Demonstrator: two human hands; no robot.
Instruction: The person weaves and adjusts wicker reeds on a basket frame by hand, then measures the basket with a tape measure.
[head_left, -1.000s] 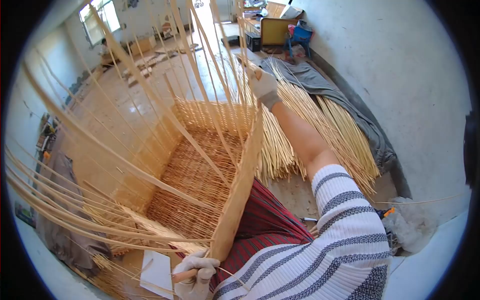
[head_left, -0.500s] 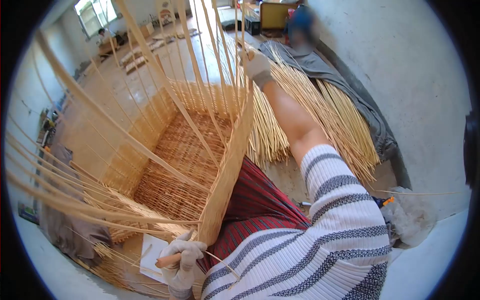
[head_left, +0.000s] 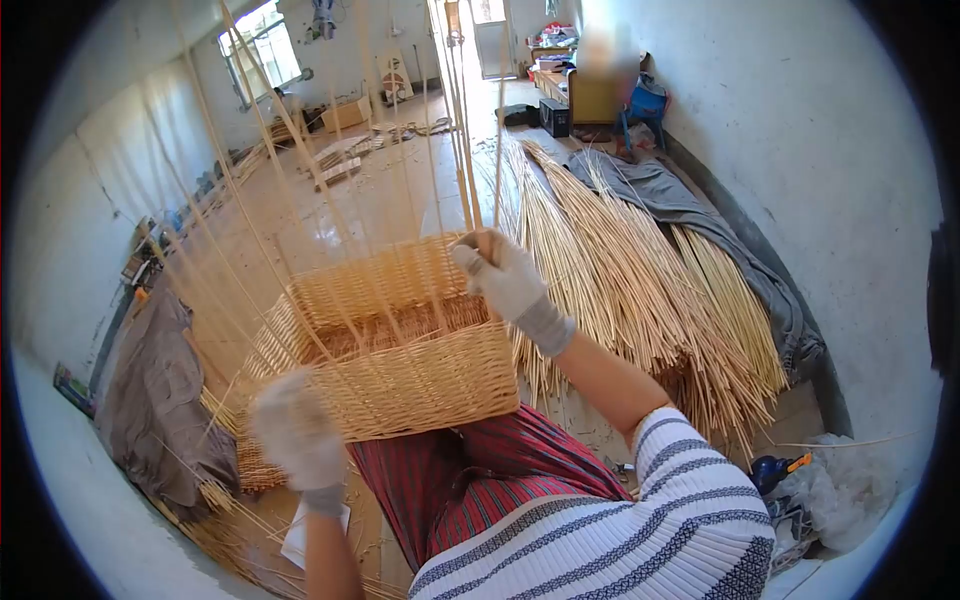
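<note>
A rectangular wicker basket (head_left: 430,385) rests at my lap, tilted, with tall upright stakes (head_left: 465,170) rising from its rim. Its woven floor is darker and reddish-brown. At the far right corner, my gloved right hand (head_left: 505,280) is closed around the rim, close to the stakes there. My gloved left hand (head_left: 298,430) is beside the near left corner, smeared by motion. Its fingers cannot be made out, nor whether anything is in them. Red striped cloth (head_left: 450,480) covers my lap under the basket.
Long bundles of peeled rods (head_left: 640,300) lie on the floor to the right, partly under a grey cloth (head_left: 690,210). Another dark cloth (head_left: 160,370) lies at left. A plastic bag (head_left: 840,490) sits at lower right. A blurred person (head_left: 605,70) is at the back.
The basket has turned and tipped, its woven side now facing me. My right hand came down to the rim. My left hand moved up and left; the wooden-handled tool it held no longer shows.
</note>
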